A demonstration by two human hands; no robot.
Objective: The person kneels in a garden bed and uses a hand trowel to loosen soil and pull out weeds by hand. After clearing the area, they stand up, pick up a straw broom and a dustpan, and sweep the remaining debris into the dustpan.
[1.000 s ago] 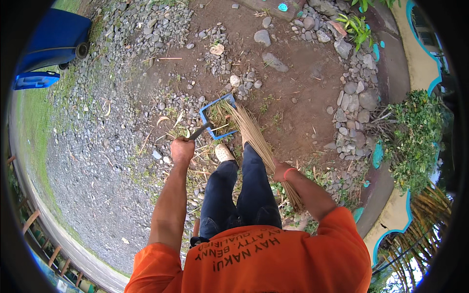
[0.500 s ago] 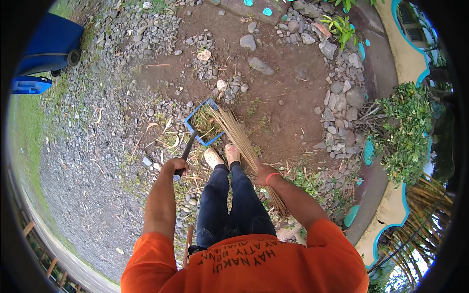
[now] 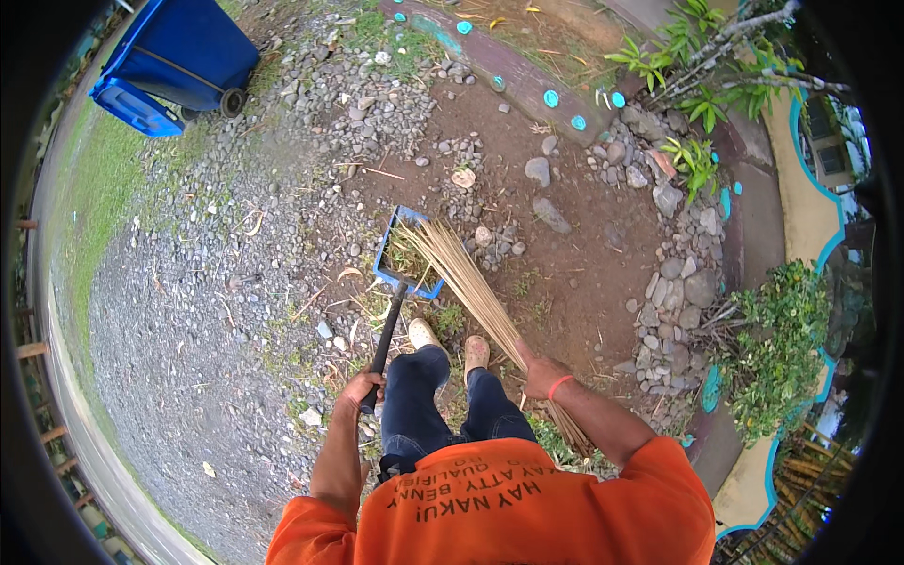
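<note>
Dustpan (image 3: 407, 264) on the ground ahead of the person's feet (image 3: 450, 341), its handle (image 3: 386, 339) running back to the left hand (image 3: 363, 388). Broom (image 3: 480, 301) slanting from the right hand (image 3: 543, 375), at near right, up and left, its tips lying in the dustpan. Gravel (image 3: 217, 311) spreads to the left; a wheeled bin (image 3: 174, 61) stands at far left. Bare earth (image 3: 584, 273) lies right of the dustpan, bordered farther right by a band of stones (image 3: 673, 282). Plants (image 3: 697, 56) at far right; a shrub (image 3: 782, 348) at right.
</note>
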